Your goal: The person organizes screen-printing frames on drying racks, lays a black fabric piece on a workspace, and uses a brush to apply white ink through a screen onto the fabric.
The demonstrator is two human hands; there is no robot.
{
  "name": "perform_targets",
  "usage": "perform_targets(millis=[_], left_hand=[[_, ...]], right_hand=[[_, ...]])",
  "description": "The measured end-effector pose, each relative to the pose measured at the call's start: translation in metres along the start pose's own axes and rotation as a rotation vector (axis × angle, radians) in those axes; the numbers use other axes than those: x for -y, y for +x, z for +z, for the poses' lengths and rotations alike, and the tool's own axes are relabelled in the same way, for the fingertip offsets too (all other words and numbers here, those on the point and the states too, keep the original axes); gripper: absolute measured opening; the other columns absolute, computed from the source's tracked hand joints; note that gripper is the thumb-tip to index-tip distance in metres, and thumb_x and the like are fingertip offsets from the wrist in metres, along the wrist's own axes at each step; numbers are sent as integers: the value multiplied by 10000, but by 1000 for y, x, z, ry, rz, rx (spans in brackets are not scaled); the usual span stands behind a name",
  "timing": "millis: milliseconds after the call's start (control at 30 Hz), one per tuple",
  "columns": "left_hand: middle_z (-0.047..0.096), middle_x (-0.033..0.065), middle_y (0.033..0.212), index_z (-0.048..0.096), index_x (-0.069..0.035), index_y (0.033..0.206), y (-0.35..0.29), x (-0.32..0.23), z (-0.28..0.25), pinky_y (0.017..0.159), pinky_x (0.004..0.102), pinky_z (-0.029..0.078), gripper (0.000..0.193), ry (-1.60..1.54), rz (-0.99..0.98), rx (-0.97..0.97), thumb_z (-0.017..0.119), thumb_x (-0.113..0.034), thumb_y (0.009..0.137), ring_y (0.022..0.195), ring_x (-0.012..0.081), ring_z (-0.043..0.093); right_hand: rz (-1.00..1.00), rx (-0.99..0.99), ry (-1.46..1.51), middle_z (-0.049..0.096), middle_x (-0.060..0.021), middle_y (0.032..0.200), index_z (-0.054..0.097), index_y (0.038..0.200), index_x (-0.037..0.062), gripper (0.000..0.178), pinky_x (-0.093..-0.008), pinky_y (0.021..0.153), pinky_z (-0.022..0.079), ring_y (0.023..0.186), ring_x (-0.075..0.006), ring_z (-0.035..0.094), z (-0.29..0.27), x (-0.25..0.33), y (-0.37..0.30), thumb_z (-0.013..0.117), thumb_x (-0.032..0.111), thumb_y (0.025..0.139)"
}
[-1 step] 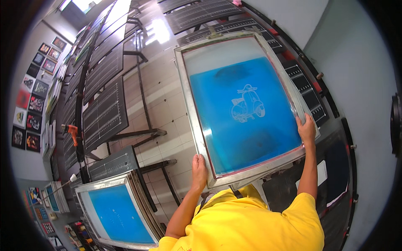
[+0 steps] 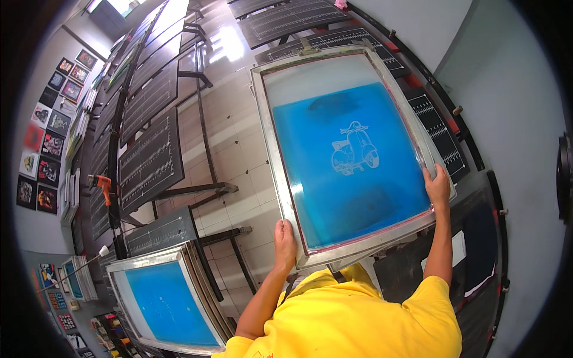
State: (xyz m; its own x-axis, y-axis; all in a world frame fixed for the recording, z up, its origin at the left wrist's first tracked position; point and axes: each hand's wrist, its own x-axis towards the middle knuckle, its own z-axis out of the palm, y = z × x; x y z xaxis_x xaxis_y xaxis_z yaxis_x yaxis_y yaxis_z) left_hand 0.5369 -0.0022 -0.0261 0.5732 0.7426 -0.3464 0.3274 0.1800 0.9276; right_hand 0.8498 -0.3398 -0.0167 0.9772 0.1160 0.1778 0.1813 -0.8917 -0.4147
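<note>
Before me is a large screen printing frame [image 2: 352, 224], its pale metal border around a blue-coated mesh that carries a light scooter outline. My left hand [image 2: 285, 244] grips the frame's lower left edge, fingers wrapped around it. On the lower right edge, my right hand [image 2: 437, 184] is closed with the thumb along the top of the border. The fingers under the frame are hidden. Another frame's edge shows beneath it, near my yellow shirt; whether I hold that one too cannot be told.
At lower left leans a stack of similar screen frames [image 2: 179, 298] with blue mesh. Dark printing boards [image 2: 152, 161] line a long rack on the left, where an orange heat gun [image 2: 101, 186] hangs. More dark boards [image 2: 292, 22] run along the right wall. Pictures [image 2: 51, 146] cover the left wall.
</note>
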Motion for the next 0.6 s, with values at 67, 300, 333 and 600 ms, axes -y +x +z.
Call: perform_targets(millis=[67,300,333,600], left_hand=[[581,32,929,553,7,1095,-4,-12,4,785,297,442,379,71,44,-17,401,-339,1063,849,126,508],[593,48,925,567,25,1090,-2,2,1,787,313,453,389,-9,115,-81,396,-324,1069,858,140,525],[595,53,927,568,30,1099,-2,4,0,800,323,454,396,30,140,-129,392,-324,1070,866,151,528],[601,146,898,570,46,1069,4,-20,-20,790,355,449,392,87,284,-142,395,-304,1061,832,218,537]], right_hand=[[-1,-24,62,636,-299,1137,604,1179,-89,577,-453,930,482,1084,-440,608,9,-6,4,680,394,872],[-84,-46,201,658,-313,1067,614,1125,-120,551,-431,885,490,1034,-439,635,5,9,14,726,338,842],[-41,-34,227,663,-305,1052,613,1113,-123,538,-429,869,492,1021,-426,644,-1,14,11,726,330,846],[-69,40,357,686,-219,1027,616,1144,-94,462,-363,865,490,960,-288,660,-14,15,26,685,297,907]])
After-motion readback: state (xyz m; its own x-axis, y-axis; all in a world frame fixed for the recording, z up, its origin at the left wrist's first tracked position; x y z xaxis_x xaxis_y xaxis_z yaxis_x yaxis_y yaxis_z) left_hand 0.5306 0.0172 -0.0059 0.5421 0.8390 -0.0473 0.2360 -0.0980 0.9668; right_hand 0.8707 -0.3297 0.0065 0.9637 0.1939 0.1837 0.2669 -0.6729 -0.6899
